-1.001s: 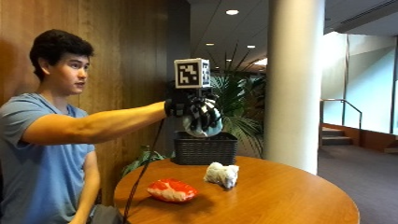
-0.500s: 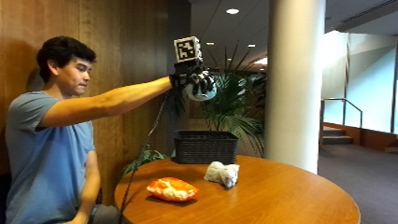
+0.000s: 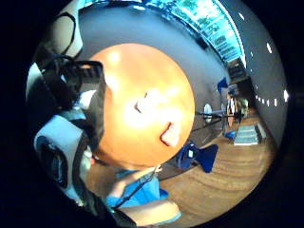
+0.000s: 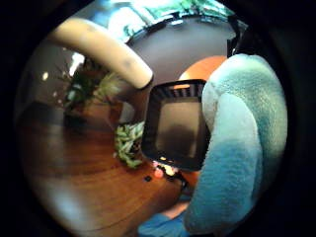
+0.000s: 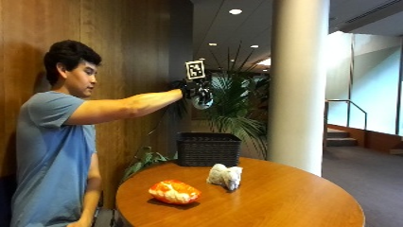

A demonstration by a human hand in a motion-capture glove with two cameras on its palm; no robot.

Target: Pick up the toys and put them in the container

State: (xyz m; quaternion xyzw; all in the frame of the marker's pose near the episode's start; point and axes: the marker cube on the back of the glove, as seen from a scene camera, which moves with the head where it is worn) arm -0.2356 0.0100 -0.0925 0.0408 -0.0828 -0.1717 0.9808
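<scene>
In the outside view my gloved right hand (image 5: 194, 91) is held out at arm's length, high above the black woven basket (image 5: 208, 149). It grips a pale blue and white plush toy (image 5: 205, 97). The thumb side palm view looks down into the basket (image 4: 178, 126), with the plush toy (image 4: 243, 148) close beside the palm. An orange toy (image 5: 174, 191) and a white plush toy (image 5: 225, 176) lie on the round wooden table (image 5: 283, 203) in front of the basket. In the little finger side palm view the white toy (image 3: 147, 102) and orange toy (image 3: 170, 134) lie far below on the table (image 3: 128, 142).
The basket stands at the table's back edge by the wood-panelled wall. A potted palm (image 5: 236, 101) rises behind it and a thick white column (image 5: 299, 85) stands to the right. A leafy plant (image 5: 144, 161) grows beside the table. The person's bare arm hangs at the table's left edge.
My hand, with the plush toy in it, has risen from just above the basket's rim to well above it. The two toys on the table have not moved.
</scene>
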